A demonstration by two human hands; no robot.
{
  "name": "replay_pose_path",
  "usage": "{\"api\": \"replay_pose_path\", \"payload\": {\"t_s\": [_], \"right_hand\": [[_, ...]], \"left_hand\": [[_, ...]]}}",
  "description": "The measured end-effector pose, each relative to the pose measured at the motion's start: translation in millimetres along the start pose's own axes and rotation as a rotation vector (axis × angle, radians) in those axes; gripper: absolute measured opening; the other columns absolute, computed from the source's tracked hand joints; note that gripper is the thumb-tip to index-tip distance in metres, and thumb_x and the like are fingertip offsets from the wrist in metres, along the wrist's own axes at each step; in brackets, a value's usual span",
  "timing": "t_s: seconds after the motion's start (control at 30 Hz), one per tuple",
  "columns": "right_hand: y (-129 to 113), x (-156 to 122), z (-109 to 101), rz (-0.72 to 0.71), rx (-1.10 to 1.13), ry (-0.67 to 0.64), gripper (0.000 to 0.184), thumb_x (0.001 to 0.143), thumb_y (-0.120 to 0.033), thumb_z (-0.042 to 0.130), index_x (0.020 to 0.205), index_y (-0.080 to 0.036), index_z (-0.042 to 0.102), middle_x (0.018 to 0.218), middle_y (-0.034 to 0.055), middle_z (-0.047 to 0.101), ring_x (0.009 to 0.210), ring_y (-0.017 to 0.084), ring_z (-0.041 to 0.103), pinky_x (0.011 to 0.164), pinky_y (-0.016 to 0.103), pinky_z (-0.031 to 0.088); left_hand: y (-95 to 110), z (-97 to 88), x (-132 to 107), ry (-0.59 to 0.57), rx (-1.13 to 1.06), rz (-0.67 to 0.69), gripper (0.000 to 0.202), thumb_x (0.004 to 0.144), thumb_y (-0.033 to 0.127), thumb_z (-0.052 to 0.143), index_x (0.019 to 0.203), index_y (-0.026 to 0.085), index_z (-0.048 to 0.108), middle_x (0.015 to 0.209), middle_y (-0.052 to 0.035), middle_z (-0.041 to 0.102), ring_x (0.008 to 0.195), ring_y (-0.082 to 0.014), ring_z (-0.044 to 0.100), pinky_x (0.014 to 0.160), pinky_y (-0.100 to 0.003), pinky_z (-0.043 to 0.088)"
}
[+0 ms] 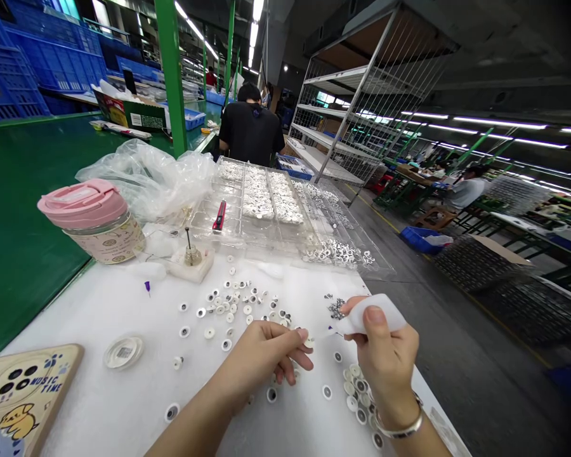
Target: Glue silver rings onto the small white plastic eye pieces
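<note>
Plastic eye discs (pixel 226 344), light, stiff and easily flicked away, best taken by the rim: our left grip (pixel 261 355) pinches a disc (pixel 308 341), our right grip (pixel 387 358) squeezes one soft white squeeze bottle (pixel 372 315). Dozens lie loose on the white table (pixel 99 355); beyond stand one pink-lidded jar (pixel 98 222) and clear plastic trays (pixel 261 238) holding one red utility knife (pixel 219 216).

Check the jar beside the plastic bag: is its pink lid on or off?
On: the pink lid sits squarely on top of the jar, covering its mouth.
</note>
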State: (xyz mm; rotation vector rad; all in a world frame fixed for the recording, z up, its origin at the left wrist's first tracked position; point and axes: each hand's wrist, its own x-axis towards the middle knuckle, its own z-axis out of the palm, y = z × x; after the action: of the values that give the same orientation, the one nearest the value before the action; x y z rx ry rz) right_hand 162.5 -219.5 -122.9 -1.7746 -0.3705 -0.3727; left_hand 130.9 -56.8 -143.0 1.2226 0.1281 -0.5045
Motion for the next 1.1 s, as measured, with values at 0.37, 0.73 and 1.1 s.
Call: {"api": "replay_pose_path", "payload": {"t_s": [0.37, 0.73, 1.1], "right_hand": [[-8, -1, 10, 0.011, -0.046, 0.105, 0.034, 0.08, -0.041, 0.048, 0.065, -0.013, 0.059, 0.053, 0.0018, 0.049, 0.042, 0.008, 0.043, 0.038, 0.021, 0.033], [-1, -1, 5, -0.055, -0.019, 0.099, 0.031, 0.08, -0.036, 0.051, 0.062, -0.012, 0.06, 0.048, 0.0025, 0.05, 0.042, 0.01, 0.046, 0.035, 0.021, 0.035], [14, 9, -6, -0.172, -0.086, 0.025, 0.034, 0.083, -0.029, 0.046, 0.055, -0.014, 0.033, 0.053, -0.0019, 0.03, 0.048, 0.007, 0.03, 0.044, 0.021, 0.024]], "left_hand": [[-2, -1.0, 1, -0.016, 0.01, 0.013, 0.041, 0.074, 0.047, 0.057, 0.073, 0.007, 0.064, 0.071, -0.0104, 0.064, 0.044, -0.0064, 0.047, 0.044, -0.017, 0.033], [-2, -2.8, 1, -0.056, 0.045, 0.01, 0.041, 0.073, 0.047, 0.058, 0.068, 0.007, 0.064, 0.071, -0.0094, 0.064, 0.045, -0.007, 0.048, 0.046, -0.018, 0.035], [1, -1.4, -1, -0.066, 0.076, 0.01, 0.039, 0.075, 0.044, 0.057, 0.066, 0.007, 0.064, 0.061, -0.0073, 0.061, 0.044, -0.0079, 0.048, 0.046, -0.018, 0.035]]}}
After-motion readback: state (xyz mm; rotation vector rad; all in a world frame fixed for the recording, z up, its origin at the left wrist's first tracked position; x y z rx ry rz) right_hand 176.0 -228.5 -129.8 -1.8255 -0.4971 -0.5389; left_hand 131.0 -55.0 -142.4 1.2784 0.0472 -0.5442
